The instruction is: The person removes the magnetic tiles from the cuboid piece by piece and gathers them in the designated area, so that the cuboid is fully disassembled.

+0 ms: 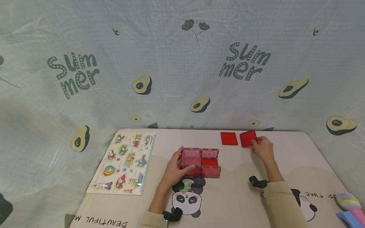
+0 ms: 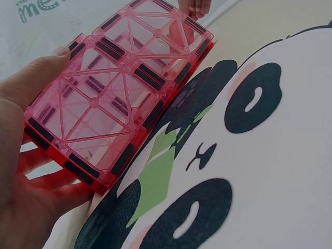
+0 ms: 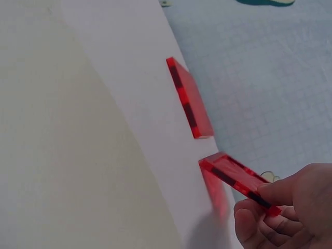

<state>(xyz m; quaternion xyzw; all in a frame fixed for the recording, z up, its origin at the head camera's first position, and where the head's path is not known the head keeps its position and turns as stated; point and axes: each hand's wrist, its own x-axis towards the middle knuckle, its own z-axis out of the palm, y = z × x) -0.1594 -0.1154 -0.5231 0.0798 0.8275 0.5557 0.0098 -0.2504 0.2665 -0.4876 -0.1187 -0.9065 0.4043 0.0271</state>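
Note:
My left hand [image 1: 174,171] holds the left end of a red and pink box of see-through magnetic tiles [image 1: 191,155], its thumb at the near side. In the left wrist view, the tile box [image 2: 93,104] shows crossed ribs and dark magnet strips, with fingers under its edge. Part of the top at its right is uncovered, showing a red floor. Near the back edge of the table, my right hand [image 1: 263,148] pinches a red square magnetic tile [image 3: 236,179] between thumb and fingers, tilted and partly raised. A second red tile [image 1: 229,138] lies flat to its left.
A picture puzzle board [image 1: 122,164] lies at the left of the table. At the lower right edge are a blue, pink and grey object [image 1: 349,205]. A printed curtain [image 1: 171,63] hangs behind the table's back edge. Panda prints [image 1: 186,202] mark the tabletop.

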